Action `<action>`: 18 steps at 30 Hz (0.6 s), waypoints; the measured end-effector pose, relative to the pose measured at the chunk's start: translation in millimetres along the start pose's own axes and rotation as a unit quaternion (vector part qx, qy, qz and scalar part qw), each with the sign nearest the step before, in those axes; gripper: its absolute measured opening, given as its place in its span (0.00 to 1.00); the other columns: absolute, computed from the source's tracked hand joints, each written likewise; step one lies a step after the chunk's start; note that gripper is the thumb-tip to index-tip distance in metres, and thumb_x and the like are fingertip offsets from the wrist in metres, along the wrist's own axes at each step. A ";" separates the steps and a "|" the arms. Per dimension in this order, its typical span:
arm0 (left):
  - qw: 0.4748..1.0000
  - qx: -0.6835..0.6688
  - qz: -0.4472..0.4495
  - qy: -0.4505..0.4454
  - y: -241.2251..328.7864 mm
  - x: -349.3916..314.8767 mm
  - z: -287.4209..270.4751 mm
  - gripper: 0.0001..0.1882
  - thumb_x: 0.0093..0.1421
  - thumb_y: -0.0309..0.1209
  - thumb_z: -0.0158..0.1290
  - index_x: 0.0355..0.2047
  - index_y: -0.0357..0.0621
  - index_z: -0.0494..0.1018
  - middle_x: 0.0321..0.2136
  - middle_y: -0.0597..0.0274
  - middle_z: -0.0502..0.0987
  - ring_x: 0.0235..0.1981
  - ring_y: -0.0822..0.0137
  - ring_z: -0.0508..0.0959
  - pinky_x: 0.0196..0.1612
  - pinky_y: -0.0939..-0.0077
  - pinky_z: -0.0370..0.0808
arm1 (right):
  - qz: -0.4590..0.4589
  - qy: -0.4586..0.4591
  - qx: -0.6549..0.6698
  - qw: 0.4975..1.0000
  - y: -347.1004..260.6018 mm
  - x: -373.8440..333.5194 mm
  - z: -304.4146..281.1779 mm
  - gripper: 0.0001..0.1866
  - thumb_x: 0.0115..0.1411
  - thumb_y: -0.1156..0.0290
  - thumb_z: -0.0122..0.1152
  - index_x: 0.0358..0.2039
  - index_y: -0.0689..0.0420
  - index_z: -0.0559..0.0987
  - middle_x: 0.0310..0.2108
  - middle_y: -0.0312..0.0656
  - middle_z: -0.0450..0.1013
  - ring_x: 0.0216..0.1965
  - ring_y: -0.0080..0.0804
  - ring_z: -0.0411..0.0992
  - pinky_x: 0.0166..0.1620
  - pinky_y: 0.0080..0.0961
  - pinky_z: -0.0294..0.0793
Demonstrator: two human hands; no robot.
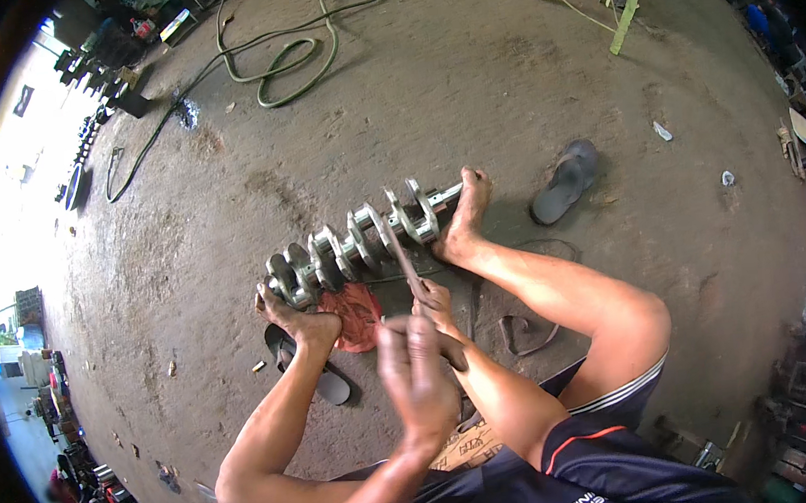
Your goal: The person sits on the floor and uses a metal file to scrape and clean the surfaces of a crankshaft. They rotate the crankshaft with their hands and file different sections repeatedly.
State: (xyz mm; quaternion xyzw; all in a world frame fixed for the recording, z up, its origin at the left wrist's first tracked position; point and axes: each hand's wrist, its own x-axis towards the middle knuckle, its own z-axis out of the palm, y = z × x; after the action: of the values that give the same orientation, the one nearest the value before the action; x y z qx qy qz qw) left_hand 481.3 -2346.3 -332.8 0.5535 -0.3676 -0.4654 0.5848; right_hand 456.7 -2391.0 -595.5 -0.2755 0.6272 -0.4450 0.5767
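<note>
A metal crankshaft (355,246) lies aslant on the floor, its ends between my bare feet. My right hand (434,304) is closed round a long narrow bar (404,261), whose far end reaches the crankshaft's middle. My left hand (419,379) is raised in front of it, somewhat blurred, with fingers curled. A dark rounded piece (452,351) shows at its right side; what this hand grips is mostly hidden. Under the crankshaft's near side lies a crumpled red cloth (356,321).
One dark sandal (328,383) lies by my left foot, another (565,182) beyond my right foot. A dark curved strap (528,334) lies between my legs. A green hose (291,70) coils farther off. Green stand legs (631,6) stand far right. Machine parts line both sides.
</note>
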 end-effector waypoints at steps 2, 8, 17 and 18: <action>0.990 0.009 -0.143 -0.009 -36.9 -26.5 -1.3 0.11 0.70 0.34 0.43 0.31 0.42 0.66 0.19 0.67 0.67 0.19 0.79 0.66 0.23 0.82 0.64 | 0.062 -0.011 -0.006 0.998 4.9 -3.8 -8.3 0.14 0.65 0.64 0.53 0.27 0.59 0.78 0.16 0.32 0.67 0.18 0.18 0.63 0.21 0.23 0.62; 0.988 0.068 -0.126 0.057 -112.1 -5.0 -2.9 0.13 0.70 0.35 0.44 0.31 0.40 0.66 0.18 0.69 0.67 0.19 0.79 0.65 0.22 0.82 0.63 | 0.008 -0.052 0.111 0.992 -16.9 -56.4 -37.8 0.14 0.65 0.68 0.50 0.28 0.61 0.78 0.19 0.32 0.69 0.21 0.16 0.63 0.23 0.22 0.62; 0.984 0.085 -0.137 0.069 -169.5 56.4 -9.8 0.15 0.68 0.38 0.45 0.30 0.39 0.66 0.17 0.66 0.68 0.18 0.76 0.66 0.20 0.77 0.65 | 0.045 0.032 0.000 0.998 -75.4 -140.0 -66.7 0.10 0.66 0.70 0.52 0.37 0.62 0.78 0.16 0.27 0.60 0.13 0.14 0.55 0.16 0.18 0.54; 0.982 0.091 -0.152 0.064 -182.6 61.2 -10.3 0.15 0.68 0.38 0.45 0.30 0.39 0.66 0.17 0.66 0.68 0.18 0.76 0.66 0.20 0.77 0.65 | 0.065 0.026 0.041 0.997 -79.0 -146.9 -70.0 0.10 0.66 0.70 0.51 0.39 0.62 0.78 0.16 0.27 0.58 0.13 0.14 0.54 0.15 0.18 0.53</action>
State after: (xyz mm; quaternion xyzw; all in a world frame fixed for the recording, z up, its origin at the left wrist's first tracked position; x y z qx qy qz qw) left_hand 484.1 -2393.0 -519.9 0.6823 -0.2819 -0.4774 0.4766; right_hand 402.6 -2283.7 -460.4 -0.1984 0.6397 -0.4388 0.5991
